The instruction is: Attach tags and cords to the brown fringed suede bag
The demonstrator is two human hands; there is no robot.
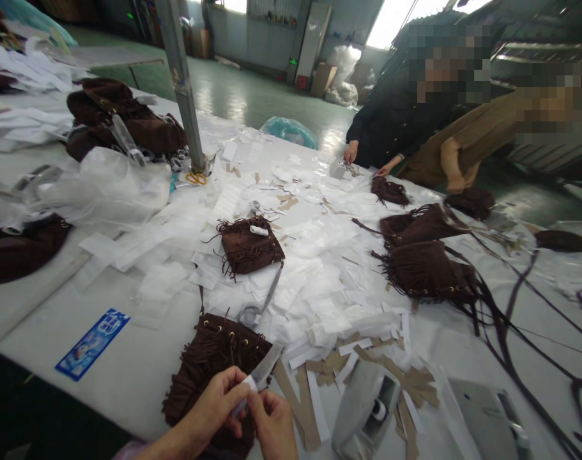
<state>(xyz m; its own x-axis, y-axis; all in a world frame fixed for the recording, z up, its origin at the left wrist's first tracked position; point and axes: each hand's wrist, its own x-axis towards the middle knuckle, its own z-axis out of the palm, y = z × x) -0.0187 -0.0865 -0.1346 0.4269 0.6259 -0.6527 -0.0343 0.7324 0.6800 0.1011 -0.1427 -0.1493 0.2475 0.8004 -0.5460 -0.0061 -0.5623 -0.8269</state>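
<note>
- Worktable [144, 358]: white surface; its near edge runs obliquely below the hands.
- Fringed brown bag [199, 367]: lies at the near edge, with metal eyelets along its upper border, partly covered by the hands.
- Left hand [218, 402]: fingers curled, thumb and fingertips closed on the white slip [250, 383] around a translucent strip [266, 364] above the bag.
- Right hand [274, 421]: fingers bent, thumb and fingertips brought together on the same slip, just beside the left.
- Blue printed packet [93, 345]: flat near the near edge, left of the bag.
- Second fringed bag [251, 249]: farther in from the near edge, a small white object on top.
- Paper scraps [326, 306]: white and brown, strewn across the middle.
- Grey tape dispenser [355, 399]: near edge, right of the hands.
- Yellow-handled scissors [196, 178]: at the foot of the metal post [183, 96].
- Co-worker in a dark top [381, 121]: at the far edge, one hand touching a small brown bag [389, 190].
</note>
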